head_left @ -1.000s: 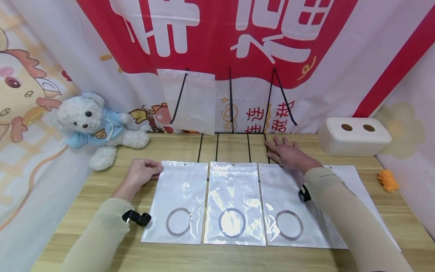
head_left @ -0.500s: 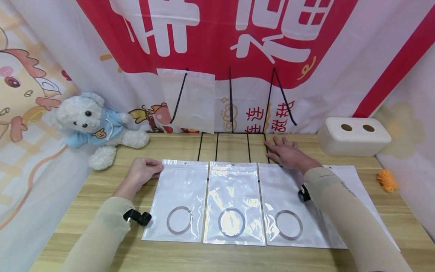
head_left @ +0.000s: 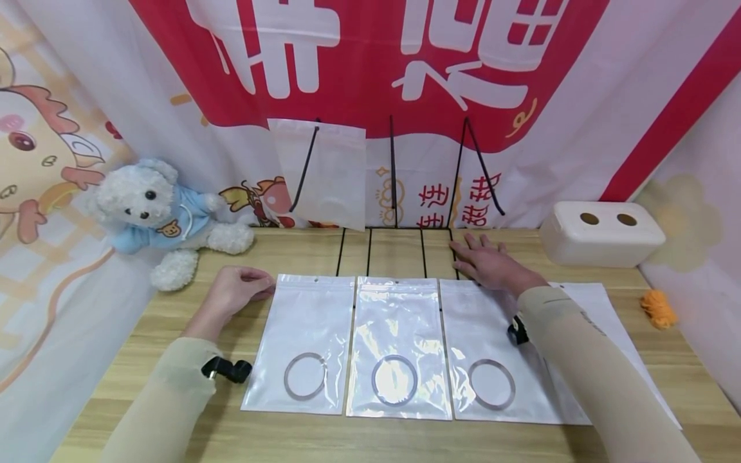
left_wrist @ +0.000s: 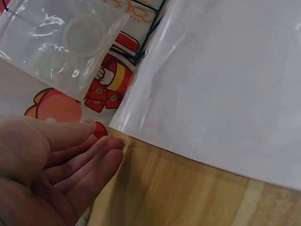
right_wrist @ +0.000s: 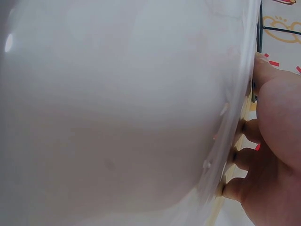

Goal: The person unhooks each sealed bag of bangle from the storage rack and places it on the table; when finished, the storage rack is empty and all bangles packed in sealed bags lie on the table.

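Observation:
Three flat white zip bags lie in a row on the wooden table, each showing a ring outline near its lower end: a left bag (head_left: 312,315), a middle bag (head_left: 396,321) and a right bag (head_left: 471,328). My left hand (head_left: 234,292) is just off the left bag's upper left corner. In the left wrist view, its thumb and loosely bent fingers (left_wrist: 89,174) have a gap between them and hold nothing. Beyond the right bag's top edge, my right hand (head_left: 486,260) rests on the table with fingers spread, touching the rack's black wire base.
A black wire rack (head_left: 395,173) stands against the curtain with a similar bag (head_left: 330,173) hanging on its left hook. Further white bags (head_left: 596,321) lie under my right forearm. Around are a plush bear (head_left: 168,218), a white box with two holes (head_left: 602,235) and an orange bundle (head_left: 658,308).
My left thumb and fingers have let go of the left bag's corner and drawn slightly left. That bag shifted a little right earlier. My right hand stays in place.

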Tool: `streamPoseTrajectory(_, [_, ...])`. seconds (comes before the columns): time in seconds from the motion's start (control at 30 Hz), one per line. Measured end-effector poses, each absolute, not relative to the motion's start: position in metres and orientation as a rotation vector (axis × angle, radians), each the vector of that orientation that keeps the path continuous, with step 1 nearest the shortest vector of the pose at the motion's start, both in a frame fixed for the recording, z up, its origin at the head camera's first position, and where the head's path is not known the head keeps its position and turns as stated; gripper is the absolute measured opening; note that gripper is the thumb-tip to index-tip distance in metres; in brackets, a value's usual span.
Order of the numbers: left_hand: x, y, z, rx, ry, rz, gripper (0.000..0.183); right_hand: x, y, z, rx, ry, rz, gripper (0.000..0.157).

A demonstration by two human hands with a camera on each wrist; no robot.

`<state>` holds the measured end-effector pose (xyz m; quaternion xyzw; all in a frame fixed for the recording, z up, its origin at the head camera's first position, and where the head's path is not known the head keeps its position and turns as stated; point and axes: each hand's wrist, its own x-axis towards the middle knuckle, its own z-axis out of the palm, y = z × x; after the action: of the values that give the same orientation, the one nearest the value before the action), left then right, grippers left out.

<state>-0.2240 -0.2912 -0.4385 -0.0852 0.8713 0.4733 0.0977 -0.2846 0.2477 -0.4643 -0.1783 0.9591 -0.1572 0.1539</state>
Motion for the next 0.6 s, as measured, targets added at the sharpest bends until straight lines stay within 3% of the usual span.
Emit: streamPoseTrajectory(0.6, [-0.234, -0.287, -0.395, -0.290, 2.765, 1.421, 0.048, -0.286, 0.248, -0.466, -0.495, 2.738, -0.457, 0.064])
